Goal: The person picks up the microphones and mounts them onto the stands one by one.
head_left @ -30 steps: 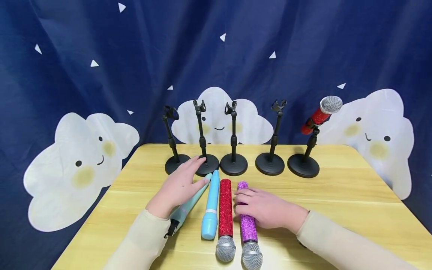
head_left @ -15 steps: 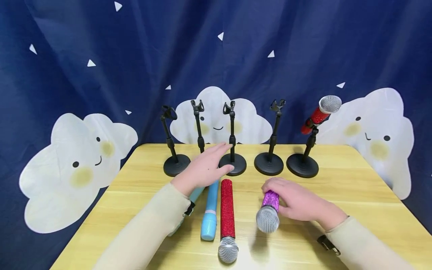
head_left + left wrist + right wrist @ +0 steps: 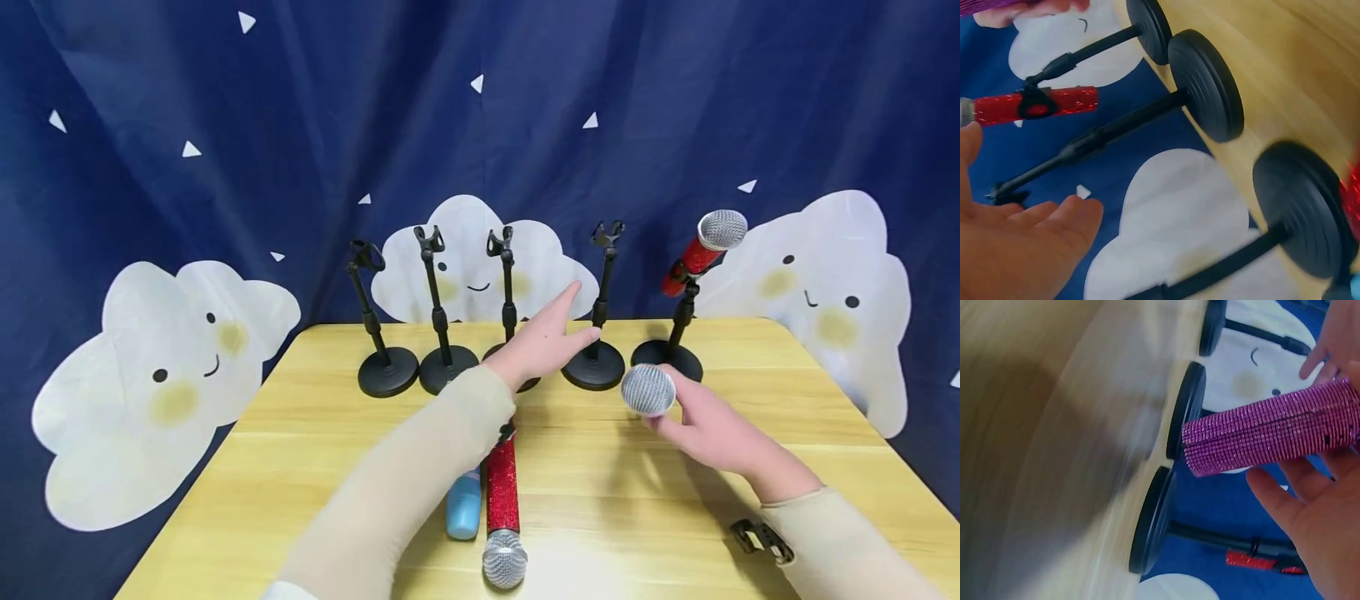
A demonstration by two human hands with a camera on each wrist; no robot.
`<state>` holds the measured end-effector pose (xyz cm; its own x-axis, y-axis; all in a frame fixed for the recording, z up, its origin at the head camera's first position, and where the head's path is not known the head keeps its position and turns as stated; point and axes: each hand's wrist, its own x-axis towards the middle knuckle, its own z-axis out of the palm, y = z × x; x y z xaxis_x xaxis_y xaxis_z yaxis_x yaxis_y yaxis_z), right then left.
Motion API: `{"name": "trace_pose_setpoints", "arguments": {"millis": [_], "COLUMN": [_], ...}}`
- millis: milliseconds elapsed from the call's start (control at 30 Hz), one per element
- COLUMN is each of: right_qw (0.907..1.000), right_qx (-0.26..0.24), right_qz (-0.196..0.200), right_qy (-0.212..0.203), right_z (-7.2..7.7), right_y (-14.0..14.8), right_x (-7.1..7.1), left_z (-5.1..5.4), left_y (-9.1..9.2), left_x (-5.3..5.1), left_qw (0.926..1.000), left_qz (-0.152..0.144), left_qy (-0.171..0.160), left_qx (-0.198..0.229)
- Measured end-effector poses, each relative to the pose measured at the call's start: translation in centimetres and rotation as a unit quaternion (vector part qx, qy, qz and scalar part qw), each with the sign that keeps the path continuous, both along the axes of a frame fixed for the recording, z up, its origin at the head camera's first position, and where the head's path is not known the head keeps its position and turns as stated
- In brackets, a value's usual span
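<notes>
My right hand [image 3: 712, 429] grips the purple glittering microphone with silver mesh head [image 3: 1272, 428], which is in the air above the light wood-patterned table [image 3: 600, 533]. The fingers of my left hand [image 3: 538, 343] are stretched out, with the thumb apart, near the black round-based stand, fourth from the left [image 3: 595, 367]. On the table, a red glittering microphone [image 3: 503, 496] lies beside a smooth light-blue microphone [image 3: 463, 510], both partly hidden by my beige left sleeve [image 3: 405, 467]
</notes>
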<state>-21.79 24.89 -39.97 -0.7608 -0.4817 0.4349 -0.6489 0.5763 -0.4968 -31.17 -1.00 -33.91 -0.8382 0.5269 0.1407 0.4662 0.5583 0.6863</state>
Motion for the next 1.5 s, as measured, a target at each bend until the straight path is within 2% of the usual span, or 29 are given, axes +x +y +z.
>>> {"name": "trace_pose_setpoints", "arguments": {"millis": [167, 300, 367, 433, 533, 633, 733, 833, 1000, 1133, 1400, 1500], "right_qw": [0.9977, 0.9924, 0.9888, 0.9853, 0.9826, 0.9819, 0.9812, 0.9798, 0.9771, 0.9768, 0.9720, 0.9693], "right_qx": [-0.035, -0.073, -0.095, -0.115, -0.125, -0.125, -0.131, -0.140, -0.153, -0.160, -0.191, -0.199], "right_qz": [-0.046, -0.065, -0.068, -0.070, -0.076, -0.080, -0.077, -0.074, -0.067, -0.059, -0.039, -0.033], "right_qy": [-0.035, -0.075, -0.092, -0.105, -0.114, -0.117, -0.120, -0.123, -0.131, -0.130, -0.131, -0.140], "right_z": [0.1, 0.1, 0.2, 0.3, 0.7, 0.9, 1.0, 1.1, 1.1, 1.2, 1.2, 1.2], "right_y": [0.8, 1.2, 1.3, 1.3, 1.3, 1.3, 1.3, 1.2, 0.9, 0.6, -0.4, -1.1], "right_x": [-0.1, -0.3, -0.4, -0.6, -0.8, -0.9, -1.0, -1.1, -1.3, -1.5, -2.2, -2.3], "left_z": [-0.6, -0.8, -0.6, -0.4, -0.4, -0.6, -0.9, -1.0, -0.9, -0.9, -0.7, -0.8], "left_y": [2.6, 4.5, 5.2, 5.7, 6.0, 5.8, 5.4, 5.0, 4.1, 3.2, 1.9, 1.2], "left_x": [-2.1, -3.3, -3.7, -4.0, -4.3, -4.4, -4.4, -4.2, -3.2, -1.9, 2.5, 4.3], "left_qw": [0.9950, 0.9806, 0.9732, 0.9693, 0.9705, 0.9755, 0.9798, 0.9842, 0.9907, 0.9928, 0.9963, 0.9979], "left_qz": [0.039, 0.070, 0.077, 0.083, 0.093, 0.101, 0.089, 0.064, 0.026, 0.012, 0.009, 0.004], "left_qy": [-0.044, -0.087, -0.092, -0.089, -0.064, -0.040, -0.022, -0.007, 0.017, 0.010, -0.004, 0.016], "left_qx": [0.080, 0.161, 0.196, 0.214, 0.213, 0.191, 0.178, 0.165, 0.133, 0.119, 0.085, 0.063]}}
